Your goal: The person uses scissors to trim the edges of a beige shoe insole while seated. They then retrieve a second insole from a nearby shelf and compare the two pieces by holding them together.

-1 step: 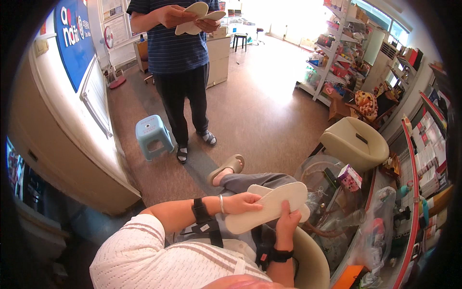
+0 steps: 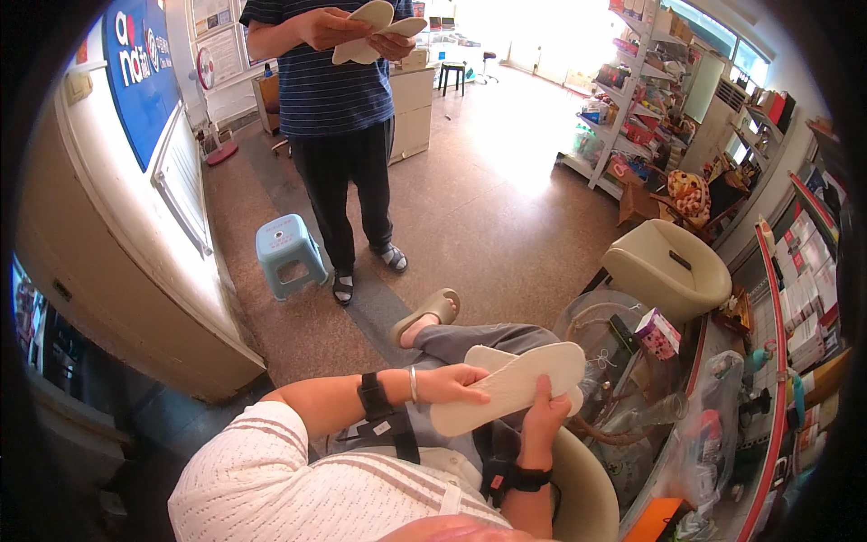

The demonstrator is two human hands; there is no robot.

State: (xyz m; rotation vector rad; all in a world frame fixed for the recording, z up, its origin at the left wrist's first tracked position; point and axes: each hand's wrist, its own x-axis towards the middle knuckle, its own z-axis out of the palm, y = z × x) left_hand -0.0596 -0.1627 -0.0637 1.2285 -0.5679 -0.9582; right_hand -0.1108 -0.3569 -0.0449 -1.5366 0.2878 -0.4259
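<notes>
Two cream shoe insoles lie crossed in my hands above my lap, an upper insole (image 2: 510,388) over a lower insole (image 2: 488,357). My left hand (image 2: 452,384) is closed on their left side, thumb on top. The right hand (image 2: 545,417) grips them from below right, its thumb pressed on the upper insole's face and the fingers hidden underneath. Black straps circle both my wrists, and a bracelet sits on the left one. Facing me, a standing person (image 2: 334,99) in a striped dark shirt holds similar pale insoles (image 2: 375,36) in both hands.
A light blue plastic stool (image 2: 284,237) stands at the person's feet. To my right are a round glass table (image 2: 591,316) with a tissue box (image 2: 657,332), a cream armchair (image 2: 668,271) and a red-edged shelf (image 2: 778,343). A white counter (image 2: 135,244) runs along the left.
Both my hands and the insoles have shifted slightly to the right. My grip is the same. The standing person's hands have barely moved.
</notes>
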